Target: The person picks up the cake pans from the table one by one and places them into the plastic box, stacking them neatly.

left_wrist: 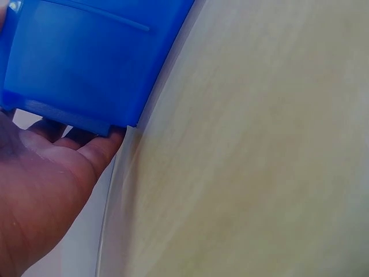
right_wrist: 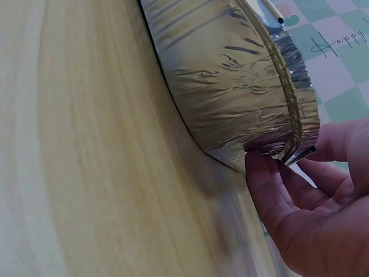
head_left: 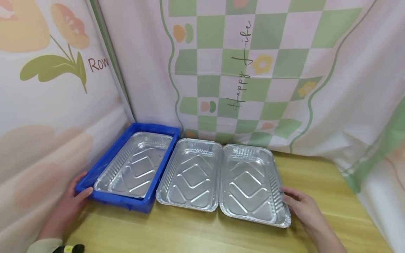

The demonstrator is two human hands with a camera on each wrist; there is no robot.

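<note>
My left hand (head_left: 70, 203) grips the near left corner of a blue plastic tray (head_left: 121, 203), its thumb over the rim. In the left wrist view its other fingers reach under the tray's edge. Inside the tray lies a silver foil pan (head_left: 139, 168) with a ridged bottom. To its right a second foil pan (head_left: 194, 175) and a third foil pan (head_left: 250, 182) stand side by side. My right hand (head_left: 303, 207) pinches the right rim of the third pan; in the right wrist view its fingertips (right_wrist: 258, 164) press under the crimped rim. All three pans hold nothing.
The pans and the tray stand on a wood-grain table (head_left: 177, 232). A checked green and white curtain (head_left: 237, 77) hangs right behind them, and a flowered curtain (head_left: 47, 116) closes off the left side. A black strap (head_left: 71, 248) with a yellow patch shows near my left sleeve.
</note>
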